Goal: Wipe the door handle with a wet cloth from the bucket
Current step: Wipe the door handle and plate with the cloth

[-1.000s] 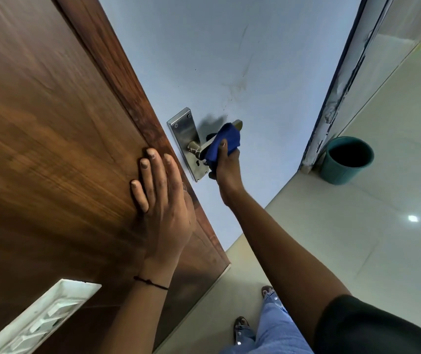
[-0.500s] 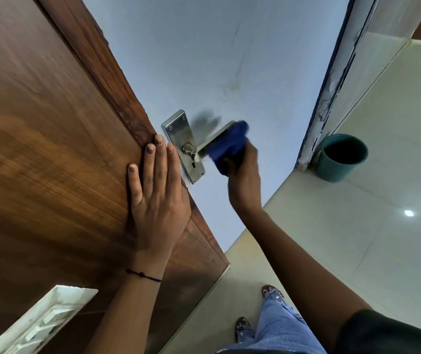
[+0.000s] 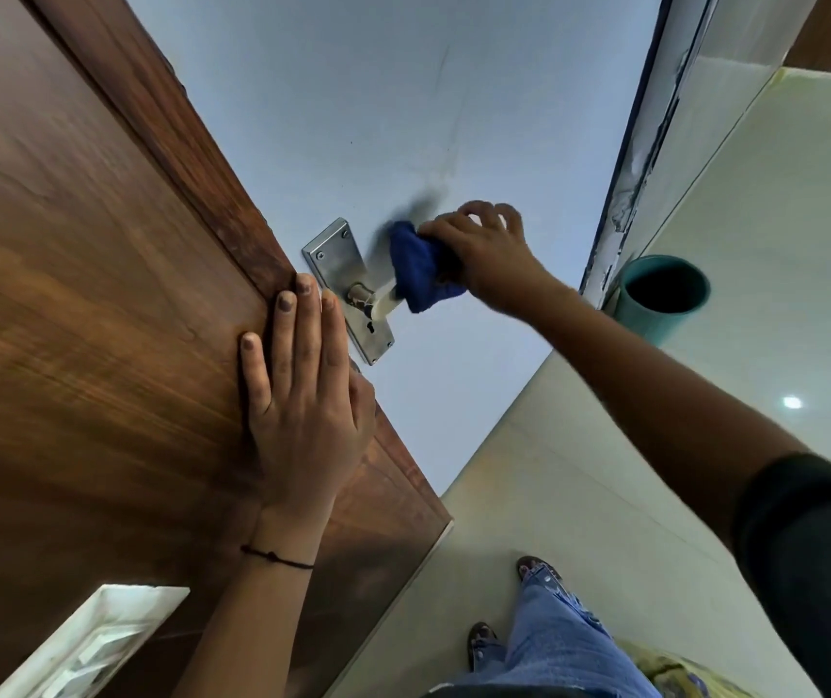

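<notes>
A metal door handle (image 3: 382,299) sticks out from a steel plate (image 3: 338,264) on the edge of a brown wooden door (image 3: 101,294). My right hand (image 3: 489,254) grips a bunched blue cloth (image 3: 416,269) that is wrapped over the outer end of the lever. My left hand (image 3: 302,390) lies flat on the door face just left of the plate, fingers spread. A teal bucket (image 3: 660,299) stands on the floor at the right, by the door frame; its inside is dark.
A pale blue wall (image 3: 403,93) lies behind the handle. A chipped white door frame (image 3: 640,158) runs up beside the bucket. Pale floor tiles (image 3: 579,496) spread below, with my feet (image 3: 534,569) in sandals. A white vent (image 3: 91,642) sits low in the door.
My right hand has turned over the top of the lever and slid the cloth out along it. The view has shifted closer. The left hand stays on the door.
</notes>
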